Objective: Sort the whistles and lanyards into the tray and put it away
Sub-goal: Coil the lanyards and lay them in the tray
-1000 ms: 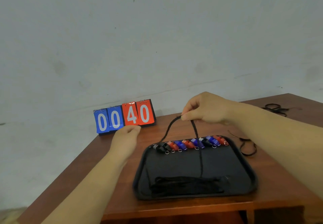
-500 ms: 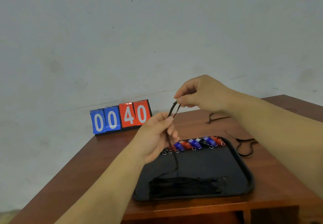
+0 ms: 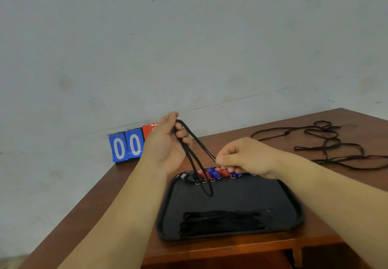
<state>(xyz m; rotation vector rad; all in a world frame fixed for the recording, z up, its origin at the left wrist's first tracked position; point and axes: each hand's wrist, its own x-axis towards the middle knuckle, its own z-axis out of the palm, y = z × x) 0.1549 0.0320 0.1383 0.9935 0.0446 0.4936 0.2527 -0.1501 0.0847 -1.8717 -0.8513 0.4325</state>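
With the left hand (image 3: 165, 149) gripping the black lanyard (image 3: 198, 141) at its fold and the right hand (image 3: 243, 157) pinching one strand, the loop dangles over the tray (image 3: 241, 195), beyond the crosswise lanyard bundle (image 3: 222, 220) lying nearer the person.

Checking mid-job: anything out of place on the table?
Yes: loose black lanyards sprawl tangled at the far right of the table, outside the tray, unlike the folded bundle inside it.
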